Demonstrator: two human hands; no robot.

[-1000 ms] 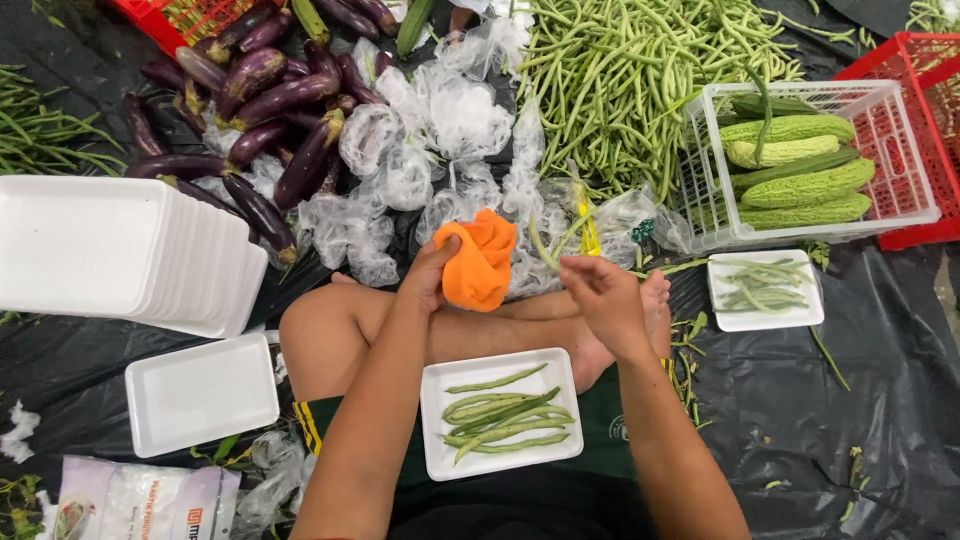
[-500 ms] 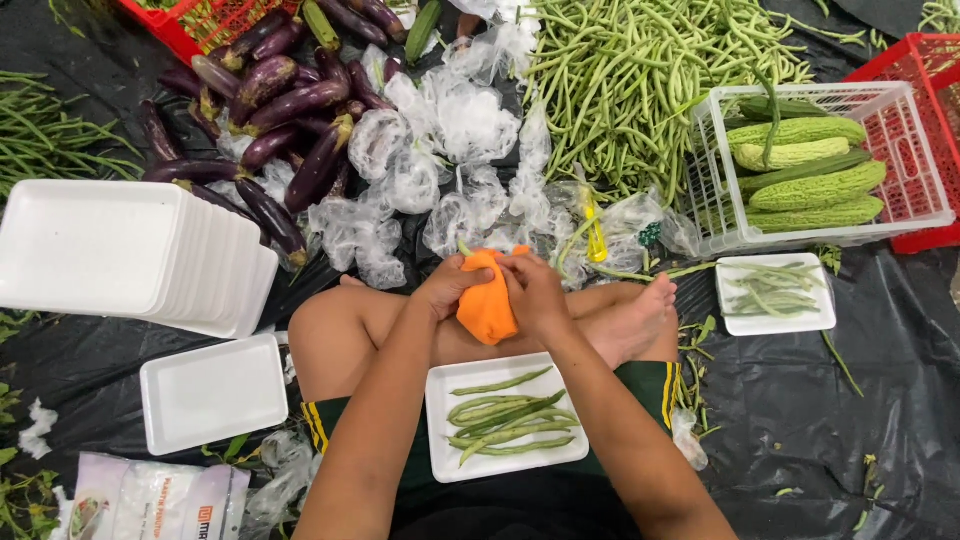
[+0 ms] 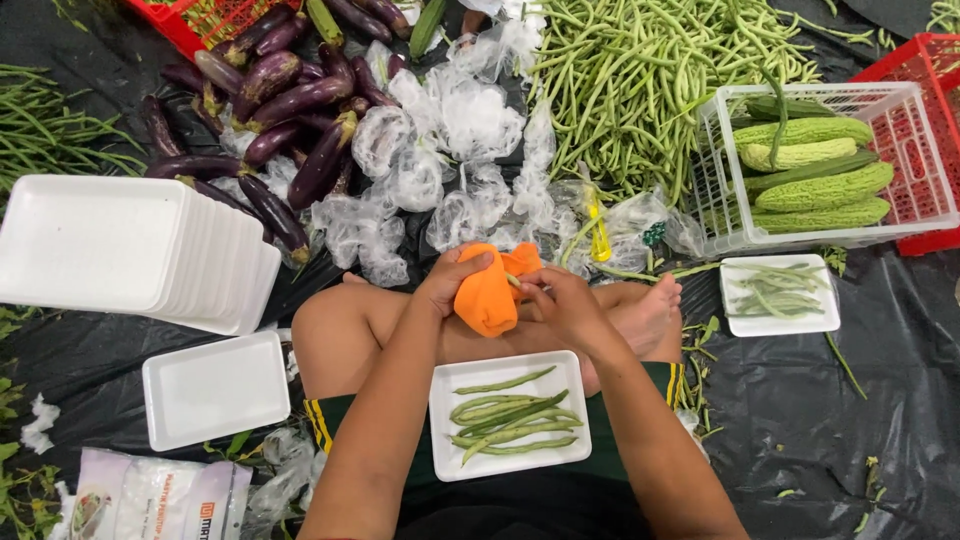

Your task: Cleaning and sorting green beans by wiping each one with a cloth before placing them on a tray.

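Observation:
An orange plastic bag [image 3: 492, 296] is held above my crossed legs by both hands. My left hand [image 3: 448, 280] grips its left side, thumb over the top. My right hand [image 3: 560, 302] pinches its right edge at the opening. Below them, a white foam tray [image 3: 452, 452] with several green beans [image 3: 510, 420] rests on my lap.
A stack of white foam trays [image 3: 120, 250] lies at the left, a single empty tray [image 3: 215, 388] below it. Eggplants [image 3: 270, 100] and crumpled clear bags [image 3: 440, 150] lie ahead, a bean pile [image 3: 640, 80] beyond. A white crate [image 3: 720, 160] holds bitter gourds [image 3: 820, 185]; another bean tray [image 3: 780, 294] sits at the right.
My right hand has come in from the right and joined the left on the orange bag, which has shifted slightly rightward and lower, and is now held between both hands.

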